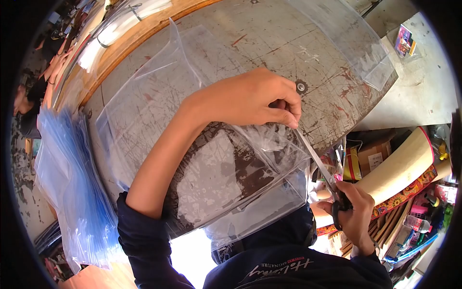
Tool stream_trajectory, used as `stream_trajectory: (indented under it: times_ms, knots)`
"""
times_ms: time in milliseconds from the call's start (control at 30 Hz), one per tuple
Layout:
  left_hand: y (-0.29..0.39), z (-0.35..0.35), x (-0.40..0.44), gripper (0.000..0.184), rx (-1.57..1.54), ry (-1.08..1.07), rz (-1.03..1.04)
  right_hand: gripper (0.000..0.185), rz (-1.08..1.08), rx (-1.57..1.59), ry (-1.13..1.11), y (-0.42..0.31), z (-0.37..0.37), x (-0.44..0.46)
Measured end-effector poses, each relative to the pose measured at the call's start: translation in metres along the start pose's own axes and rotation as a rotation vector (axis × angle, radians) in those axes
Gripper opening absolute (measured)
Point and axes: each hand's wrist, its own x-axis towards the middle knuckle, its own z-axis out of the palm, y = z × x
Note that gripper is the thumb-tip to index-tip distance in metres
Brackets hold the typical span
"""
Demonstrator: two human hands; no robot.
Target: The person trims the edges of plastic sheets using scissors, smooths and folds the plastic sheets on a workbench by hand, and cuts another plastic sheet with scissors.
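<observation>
My left hand [269, 98] is over the scratched table [231, 33], its thumb and fingers pinched on the clear plastic sheet [264, 144] near the tips of the scissors. The sheet spreads under my left forearm and hangs over the near table edge. My right hand [353, 212], lower right, is closed round the black handles of the scissors [320, 164]. Their long metal blades point up and left toward my left fingertips and look nearly closed. Whether plastic lies between the blades cannot be made out.
A stack of bluish plastic [79, 188] hangs at the left edge. Another clear sheet [346, 43] lies at the upper right. Rolled material [399, 168], a cardboard box [375, 156] and clutter fill the right side. Another person's arms [55, 67] show at the far left.
</observation>
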Motion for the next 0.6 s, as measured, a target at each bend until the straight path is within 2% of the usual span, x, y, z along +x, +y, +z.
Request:
stream_trajectory:
  times_ms: [100,167,300,367,600]
  knots:
    - [0.000,0.001,0.000,0.014,0.000,0.001,-0.003,0.045,0.048,0.084,-0.028,0.008,0.000,0.000]
    - [0.000,0.001,0.000,0.013,-0.004,0.009,0.003,0.043,0.328,0.420,-0.186,0.021,-0.002,-0.001]
    - [0.001,0.000,0.000,0.013,0.009,-0.013,-0.026,0.043,0.327,0.561,-0.195,0.023,-0.003,0.001]
    - [-0.003,0.001,0.000,0.014,-0.006,0.025,0.013,0.043,0.202,0.361,-0.233,0.022,-0.009,0.002]
    - [-0.002,0.000,0.002,0.015,-0.042,-0.004,-0.008,0.045,0.115,0.295,-0.129,0.014,-0.001,0.005]
